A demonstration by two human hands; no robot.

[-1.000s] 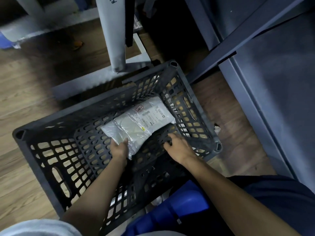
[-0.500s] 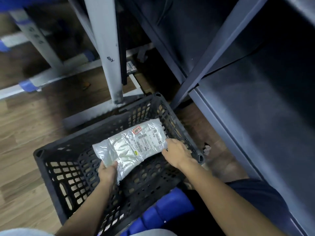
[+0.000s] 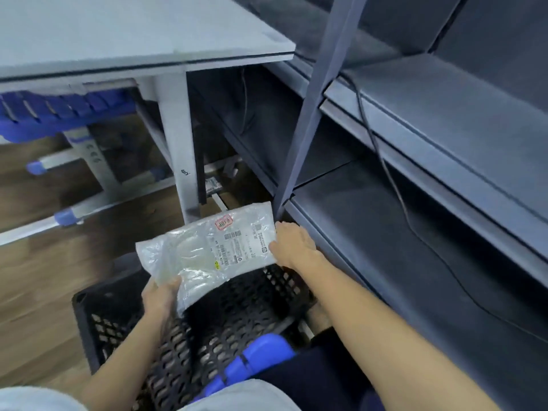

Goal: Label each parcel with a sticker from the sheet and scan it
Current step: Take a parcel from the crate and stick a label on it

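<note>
A silvery plastic parcel (image 3: 204,250) with a printed label and a small red sticker is held up above a black perforated crate (image 3: 225,321) on the floor. My left hand (image 3: 160,295) grips the parcel's near left corner from below. My right hand (image 3: 293,244) holds its right end, fingers curled around the edge. The crate below looks to hold nothing else. No sticker sheet or scanner is in view.
A grey table top (image 3: 127,34) with a white leg (image 3: 181,149) stands ahead. Dark grey metal shelves (image 3: 415,179) with an upright post (image 3: 308,114) and a black cable fill the right. A blue stool edge (image 3: 246,366) is at my knees. Wooden floor lies to the left.
Both hands have lifted the parcel out of the crate and up toward the table. The view has tilted upward, bringing the table top and shelves into sight.
</note>
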